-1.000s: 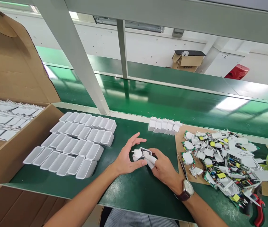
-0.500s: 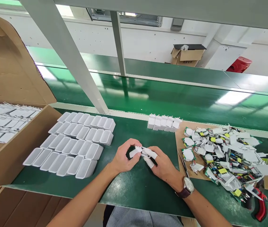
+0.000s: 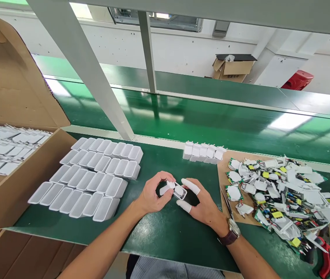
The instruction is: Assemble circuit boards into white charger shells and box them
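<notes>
Between thumb and fingers, my left hand [image 3: 154, 193] grips a small white charger housing [image 3: 180, 192] with parts inside it and a white plug piece tilted at its left end. My right hand [image 3: 201, 203] has its thumb and forefinger spread around the right end of the housing, with white finger covers on both tips. Those fingertips are at the housing's edge; whether they touch it is hard to tell. On the left stand rows of open white housings [image 3: 97, 182]. Behind my hands, a short row of housings with plug pins [image 3: 204, 152] stands upright.
A heap of circuit boards and white plug parts [image 3: 278, 197] covers brown cardboard on the right, with tweezers [image 3: 226, 201] at its left edge. Red-handled pliers [image 3: 325, 257] lie at the front right. A cardboard box [image 3: 37, 166] of white parts borders the left; a slanted post [image 3: 95, 81] rises behind.
My right thumb and forefinger have spread apart from the housing, so its open top and the contents show. My left hand keeps its hold in nearly the same place.
</notes>
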`<state>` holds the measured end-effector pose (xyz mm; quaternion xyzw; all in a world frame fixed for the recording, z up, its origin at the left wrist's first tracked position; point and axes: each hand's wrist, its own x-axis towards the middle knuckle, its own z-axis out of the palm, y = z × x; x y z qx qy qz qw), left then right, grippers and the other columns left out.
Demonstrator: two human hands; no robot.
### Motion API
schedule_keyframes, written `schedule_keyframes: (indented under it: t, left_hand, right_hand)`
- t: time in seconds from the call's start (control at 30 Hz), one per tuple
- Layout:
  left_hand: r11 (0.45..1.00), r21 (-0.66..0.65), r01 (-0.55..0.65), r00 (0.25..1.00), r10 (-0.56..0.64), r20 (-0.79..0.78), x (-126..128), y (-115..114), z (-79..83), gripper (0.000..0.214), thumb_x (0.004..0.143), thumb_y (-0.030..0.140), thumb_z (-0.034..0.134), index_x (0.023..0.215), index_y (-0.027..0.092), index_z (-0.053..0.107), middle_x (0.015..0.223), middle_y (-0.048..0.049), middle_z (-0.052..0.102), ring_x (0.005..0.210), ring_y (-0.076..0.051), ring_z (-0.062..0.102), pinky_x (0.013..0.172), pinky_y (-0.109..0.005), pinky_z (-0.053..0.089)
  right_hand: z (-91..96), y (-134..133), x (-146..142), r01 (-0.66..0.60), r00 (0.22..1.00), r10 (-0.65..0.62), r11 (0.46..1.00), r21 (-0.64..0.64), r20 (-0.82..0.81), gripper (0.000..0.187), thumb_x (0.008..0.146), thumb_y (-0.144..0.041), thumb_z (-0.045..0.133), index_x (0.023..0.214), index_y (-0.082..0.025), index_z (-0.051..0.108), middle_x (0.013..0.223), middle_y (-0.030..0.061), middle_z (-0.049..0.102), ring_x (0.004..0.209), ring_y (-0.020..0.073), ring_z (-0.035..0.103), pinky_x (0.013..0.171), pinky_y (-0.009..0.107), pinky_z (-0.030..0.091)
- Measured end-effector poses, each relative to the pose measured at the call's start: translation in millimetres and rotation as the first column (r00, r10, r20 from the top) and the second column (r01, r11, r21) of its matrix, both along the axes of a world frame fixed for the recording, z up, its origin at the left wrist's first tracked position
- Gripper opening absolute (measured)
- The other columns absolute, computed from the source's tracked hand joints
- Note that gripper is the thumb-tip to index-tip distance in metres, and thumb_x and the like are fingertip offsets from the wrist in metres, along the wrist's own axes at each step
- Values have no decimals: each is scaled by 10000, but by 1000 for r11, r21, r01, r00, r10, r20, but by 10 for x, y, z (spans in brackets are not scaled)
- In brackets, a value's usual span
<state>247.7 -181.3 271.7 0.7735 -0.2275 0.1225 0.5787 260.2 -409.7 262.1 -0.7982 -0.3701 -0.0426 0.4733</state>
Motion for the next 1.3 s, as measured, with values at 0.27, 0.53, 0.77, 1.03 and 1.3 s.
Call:
schedule_keyframes:
  t: [0.27,0.53,0.77,1.03,1.3]
  left_hand:
    - [996,-47,73,995,-76,-60,-26,-12,-32,900,825,237,820,1571,242,316,1296,-158,607,1192,-297,653,1026,-463,587]
    - [997,44,56,998,-57,20,-42,-109,-85,903,873,99,698,1632,269,238,1302,-139,613,1174,-257,668,1015,-422,606]
    - [996,10,83,996,-83,-24,-38,-100,-141,905,851,80,671,1623,272,241,1288,-153,614,1226,-282,643,1021,-465,587]
    - [975,-195,104,987,-125,-98,4,-96,-33,680,985,193,569,1593,259,272,1221,-146,620,1153,-271,674,933,-435,613]
    - [982,-151,117,988,-131,-82,-14,-120,-52,670,983,197,573,1587,255,287,1202,-131,648,1075,-236,707,923,-398,617]
  right_hand:
    - [24,50,-15,71,994,-66,996,50,-92,440,981,-141,538,1402,-267,521,1215,99,627,1076,226,642,922,395,587]
    - [43,19,-56,102,993,-94,986,129,-69,491,957,-104,568,1409,-288,510,1233,85,627,1115,220,637,952,387,575]
    - [112,61,-94,82,995,-87,991,110,45,617,953,-51,542,1480,-345,415,1204,92,629,1103,244,631,925,441,591]
    - [57,13,-133,119,993,-120,991,63,17,654,935,-53,538,1509,-318,372,1240,108,591,1115,255,608,941,444,584]
    - [9,-17,-172,82,996,-82,997,8,-37,767,915,-47,543,1582,-299,263,1253,130,544,1133,269,599,949,461,584]
